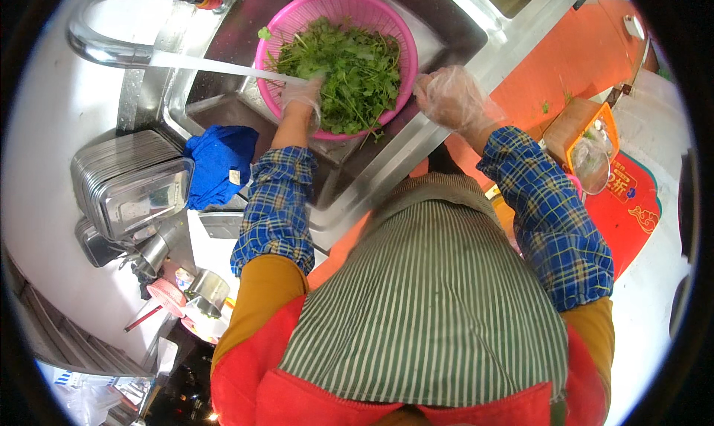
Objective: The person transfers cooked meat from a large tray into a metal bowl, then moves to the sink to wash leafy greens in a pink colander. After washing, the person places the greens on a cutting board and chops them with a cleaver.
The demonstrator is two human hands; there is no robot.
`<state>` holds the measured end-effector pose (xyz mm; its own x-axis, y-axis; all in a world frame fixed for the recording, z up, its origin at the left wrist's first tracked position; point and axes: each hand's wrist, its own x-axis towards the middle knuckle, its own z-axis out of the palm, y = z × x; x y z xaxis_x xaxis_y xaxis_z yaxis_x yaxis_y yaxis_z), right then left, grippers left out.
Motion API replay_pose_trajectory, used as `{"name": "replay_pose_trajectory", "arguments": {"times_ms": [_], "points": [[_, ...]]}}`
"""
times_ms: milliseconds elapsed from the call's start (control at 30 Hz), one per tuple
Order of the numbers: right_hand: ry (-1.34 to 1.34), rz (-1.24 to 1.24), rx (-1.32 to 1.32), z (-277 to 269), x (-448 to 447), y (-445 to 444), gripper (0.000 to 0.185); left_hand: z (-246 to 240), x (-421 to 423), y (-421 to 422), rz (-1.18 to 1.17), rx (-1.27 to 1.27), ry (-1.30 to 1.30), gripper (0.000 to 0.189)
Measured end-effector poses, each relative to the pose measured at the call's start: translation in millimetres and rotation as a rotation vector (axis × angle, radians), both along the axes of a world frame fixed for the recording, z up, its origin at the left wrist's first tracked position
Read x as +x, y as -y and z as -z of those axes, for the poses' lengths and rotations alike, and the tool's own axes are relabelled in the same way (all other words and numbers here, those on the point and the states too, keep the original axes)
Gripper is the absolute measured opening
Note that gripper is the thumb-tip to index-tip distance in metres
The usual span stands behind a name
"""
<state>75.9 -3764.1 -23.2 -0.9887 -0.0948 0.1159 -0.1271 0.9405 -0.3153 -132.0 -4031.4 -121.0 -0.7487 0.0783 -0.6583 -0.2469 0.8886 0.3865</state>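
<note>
A pink plastic colander (411, 52) stands in a stainless steel sink (223, 110), filled with leafy green herbs (357, 71) that look like cilantro. Water streams from the curved metal faucet (106, 55) towards the colander's left part. My left hand (303, 99), in a clear plastic glove, is at the colander's left inner side beside the herbs, under the stream; its fingertips are partly hidden by water and leaves. My right hand (449, 99), also in a clear glove, is just outside the colander's right rim with its fingers curled. Whether it holds anything cannot be seen.
Left of the sink are a blue cloth (220, 166), stacked clear rectangular containers (139, 186) and a metal pot (209, 292). A pink strainer (166, 296) lies near the pot. At the right, an orange-rimmed bin (611, 127) stands by the orange floor covering (569, 52) and a red mat (630, 219).
</note>
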Motion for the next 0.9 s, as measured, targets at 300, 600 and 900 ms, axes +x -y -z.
{"name": "replay_pose_trajectory", "arguments": {"times_ms": [300,600,900], "points": [[-0.005,0.024,0.011,-3,-3,1,0.018,10,27,-65,0.514,-0.206,0.201,0.104],[-0.022,0.038,-0.011,-6,-3,0,0.023,-57,16,13,-0.244,0.513,0.235,0.062],[-0.03,0.028,0.037,-6,-2,3,0.023,-21,64,-80,0.97,-0.287,0.203,0.061]]}}
